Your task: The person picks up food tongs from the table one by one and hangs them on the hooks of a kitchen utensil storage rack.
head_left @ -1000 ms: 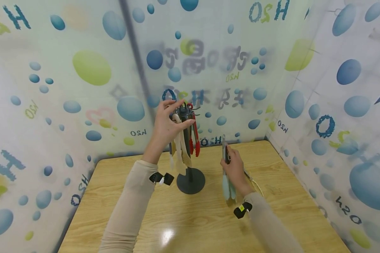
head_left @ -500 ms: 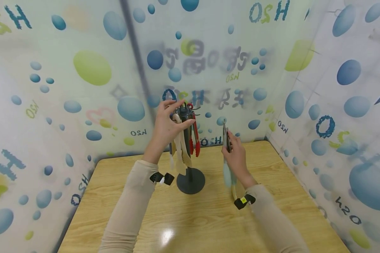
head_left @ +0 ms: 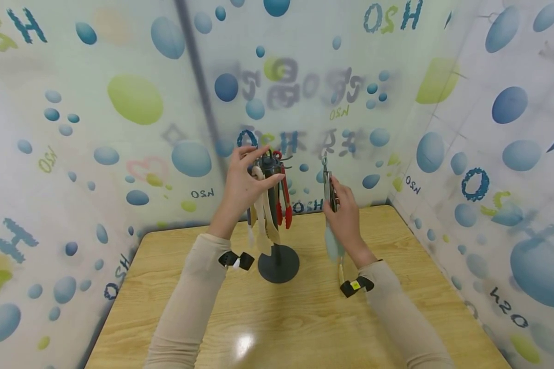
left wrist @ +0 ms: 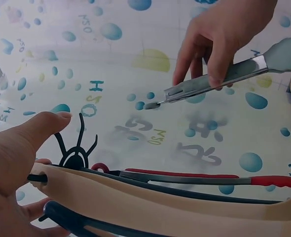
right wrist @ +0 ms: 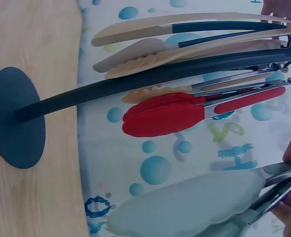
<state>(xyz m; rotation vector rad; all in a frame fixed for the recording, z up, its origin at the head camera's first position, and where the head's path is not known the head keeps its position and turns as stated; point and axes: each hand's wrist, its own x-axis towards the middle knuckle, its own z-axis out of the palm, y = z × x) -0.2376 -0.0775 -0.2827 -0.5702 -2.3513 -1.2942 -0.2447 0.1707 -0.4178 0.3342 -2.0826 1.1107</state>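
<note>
A black utensil stand (head_left: 278,264) stands upright on the table, with several tongs hanging from its hooks. My left hand (head_left: 242,184) grips around its top, thumb on one side and fingers on the other. Beige tongs (left wrist: 135,202) hang right beside that hand, and red-headed tongs (right wrist: 160,118) hang on the stand's right. My right hand (head_left: 347,218) holds pale blue-green tongs (right wrist: 185,200) by their metal handles, off the table and right of the stand. Their hanging ring points upward and their heads hang downward. Part of the handles is hidden behind the fingers.
The wooden table (head_left: 258,328) is bounded by walls patterned with bubbles (head_left: 134,100) at the back and sides. The stand's bare hooks (left wrist: 81,138) stick out at the top, near the left thumb.
My right hand has lifted the pale blue-green tongs upward, bringing their ring closer to hook height. My left hand and the stand have stayed in place.
</note>
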